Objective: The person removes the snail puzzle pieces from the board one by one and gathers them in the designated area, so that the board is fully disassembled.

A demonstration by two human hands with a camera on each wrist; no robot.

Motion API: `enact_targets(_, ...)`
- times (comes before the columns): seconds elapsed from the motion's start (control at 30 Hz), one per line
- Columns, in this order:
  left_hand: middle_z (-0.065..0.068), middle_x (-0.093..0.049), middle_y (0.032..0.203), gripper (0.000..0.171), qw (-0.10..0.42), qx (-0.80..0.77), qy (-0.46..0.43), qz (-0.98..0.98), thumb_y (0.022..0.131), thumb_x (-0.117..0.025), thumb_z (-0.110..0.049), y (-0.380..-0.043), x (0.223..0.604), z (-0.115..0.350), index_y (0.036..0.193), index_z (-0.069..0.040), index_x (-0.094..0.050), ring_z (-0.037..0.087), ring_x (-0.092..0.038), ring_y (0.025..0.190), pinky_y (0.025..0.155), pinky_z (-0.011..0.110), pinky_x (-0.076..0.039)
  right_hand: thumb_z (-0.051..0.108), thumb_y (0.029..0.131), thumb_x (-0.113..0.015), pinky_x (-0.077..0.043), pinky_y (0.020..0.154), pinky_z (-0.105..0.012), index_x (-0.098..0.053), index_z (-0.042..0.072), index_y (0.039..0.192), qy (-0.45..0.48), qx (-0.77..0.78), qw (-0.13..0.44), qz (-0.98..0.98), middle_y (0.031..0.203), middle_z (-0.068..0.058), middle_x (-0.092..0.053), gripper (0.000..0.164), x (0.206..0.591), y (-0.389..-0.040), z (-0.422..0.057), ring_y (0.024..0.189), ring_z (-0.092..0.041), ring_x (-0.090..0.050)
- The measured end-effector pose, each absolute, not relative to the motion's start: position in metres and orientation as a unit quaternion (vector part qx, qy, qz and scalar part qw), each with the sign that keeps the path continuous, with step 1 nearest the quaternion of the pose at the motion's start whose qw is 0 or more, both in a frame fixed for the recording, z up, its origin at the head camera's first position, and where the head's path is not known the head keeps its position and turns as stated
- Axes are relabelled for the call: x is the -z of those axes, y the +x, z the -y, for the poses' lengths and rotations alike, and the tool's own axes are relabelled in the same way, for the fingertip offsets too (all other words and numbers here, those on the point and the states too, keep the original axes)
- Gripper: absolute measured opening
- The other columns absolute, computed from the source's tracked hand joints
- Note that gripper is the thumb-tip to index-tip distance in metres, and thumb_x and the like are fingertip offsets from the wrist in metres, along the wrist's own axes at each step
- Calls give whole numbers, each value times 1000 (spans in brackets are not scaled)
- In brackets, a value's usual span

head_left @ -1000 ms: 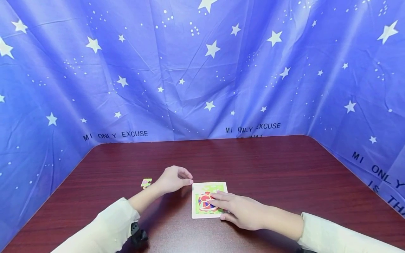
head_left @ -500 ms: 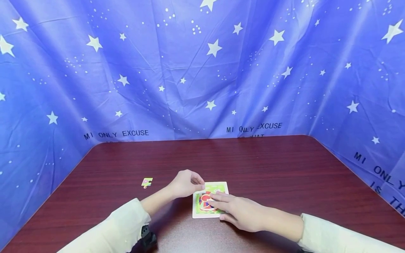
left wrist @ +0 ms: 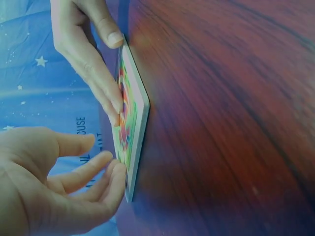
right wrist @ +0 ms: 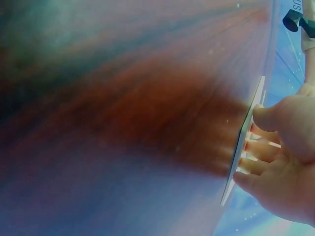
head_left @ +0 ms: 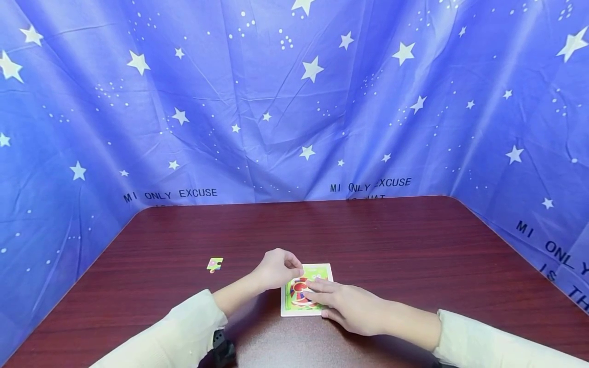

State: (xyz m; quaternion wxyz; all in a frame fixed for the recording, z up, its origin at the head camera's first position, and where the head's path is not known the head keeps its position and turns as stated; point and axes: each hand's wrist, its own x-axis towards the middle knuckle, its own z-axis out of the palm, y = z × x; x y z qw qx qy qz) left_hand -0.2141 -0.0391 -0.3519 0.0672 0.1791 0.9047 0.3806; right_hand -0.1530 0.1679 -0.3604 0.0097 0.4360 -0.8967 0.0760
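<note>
A square jigsaw puzzle (head_left: pixel 299 300) with a white frame lies on the table in the head view, showing a red and blue picture on green. My left hand (head_left: pixel 276 269) is over its far left corner. In the left wrist view the fingertips of that left hand (left wrist: pixel 69 184) touch the picture, while its thumb stands apart with nothing pinched. My right hand (head_left: pixel 356 309) rests across the puzzle's right side with straight fingers, covering part of it. Its thumb is at the near edge of the board (right wrist: pixel 241 137), as the right wrist view shows.
One loose jigsaw piece (head_left: pixel 213 264), mostly green, lies on the dark red wooden table (head_left: pixel 391 240) to the left of the puzzle. A blue curtain (head_left: pixel 257 92) with white stars hangs behind the table and along both sides.
My left hand has moved right, from beside the puzzle's far left corner to over it. The loose piece has come fully into sight. My right hand has stayed in place.
</note>
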Motion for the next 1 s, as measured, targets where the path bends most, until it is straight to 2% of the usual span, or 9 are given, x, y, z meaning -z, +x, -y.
enact_targets(0.33, 6, -68, 75, 7, 89, -415, 124, -897, 82, -68, -9, -218, 352, 31, 83, -3, -71, 10, -55, 70, 58, 19, -42, 17, 95, -59, -50, 100, -35, -52, 13, 138, 453, -77, 26, 888, 143, -6, -53, 44, 359, -155, -169, 132, -21, -51)
enact_targets(0.77, 5, -69, 68, 4, 82, -416, 137, -895, 79, -68, -6, -220, 349, 30, 77, -4, -70, 8, -52, 64, 55, 19, -40, 17, 94, -60, -49, 100, -34, -52, 11, 138, 462, -79, 31, 883, 144, -7, -53, 45, 359, -156, -171, 132, -22, -51)
enact_targets(1.0, 5, -69, 67, 5, 88, -428, 136, -889, 79, -71, -7, -222, 353, 32, 77, -3, -72, 7, -57, 59, 53, 19, -45, 16, 94, -60, -50, 100, -34, -51, 13, 139, 454, -85, 14, 887, 144, -7, -52, 46, 362, -155, -171, 133, -21, -50)
